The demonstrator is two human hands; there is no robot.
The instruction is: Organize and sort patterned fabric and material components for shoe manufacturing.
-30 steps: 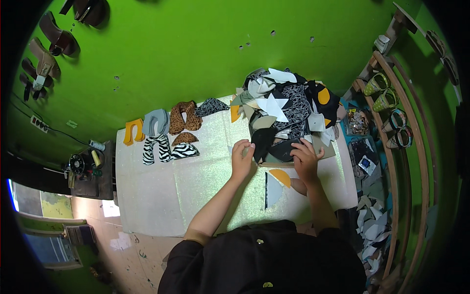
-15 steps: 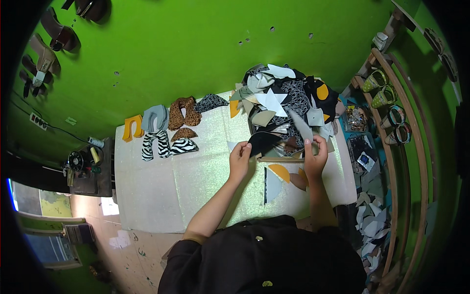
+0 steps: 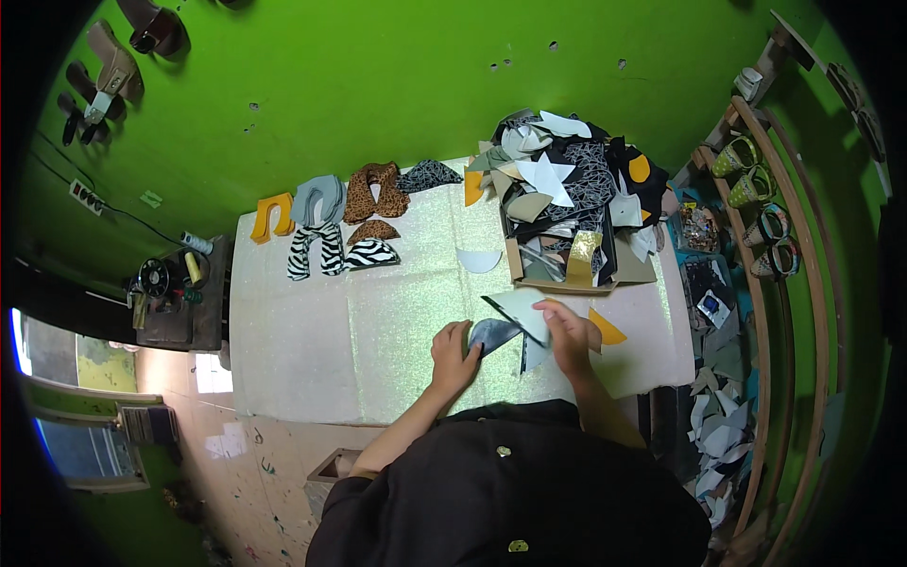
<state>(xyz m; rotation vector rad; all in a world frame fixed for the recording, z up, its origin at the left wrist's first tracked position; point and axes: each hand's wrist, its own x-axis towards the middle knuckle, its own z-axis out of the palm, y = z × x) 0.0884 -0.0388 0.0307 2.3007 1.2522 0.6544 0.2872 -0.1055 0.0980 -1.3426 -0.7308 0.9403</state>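
My left hand point(image 3: 455, 357) pinches the edge of a dark, shiny half-round piece point(image 3: 494, 333) low over the table's near side. Between the fingers of my right hand point(image 3: 569, 338) is a pale grey-white, pointed material piece point(image 3: 521, 310) with a dark edge, tilted just right of the dark one. Under and beside my right hand lie a pale cut piece point(image 3: 536, 356) and an orange piece point(image 3: 607, 327). Beyond both hands stands an open cardboard box point(image 3: 559, 286) heaped with scraps, a gold piece point(image 3: 584, 257) among them. A white half-round piece point(image 3: 479, 260) lies left of the box.
Stacks of cut pieces sit at the table's far left: orange point(image 3: 273, 217), grey point(image 3: 318, 200), leopard point(image 3: 376, 189) and zebra print point(image 3: 315, 250). A wooden rack point(image 3: 794, 350) with sandals point(image 3: 746, 186) stands right, scraps point(image 3: 720, 425) below it. A small dark table point(image 3: 184, 317) holds spools.
Both hands have come back from the box toward the table's near edge, each with a piece in it. The gold piece and box front now show, and the view has shifted slightly.
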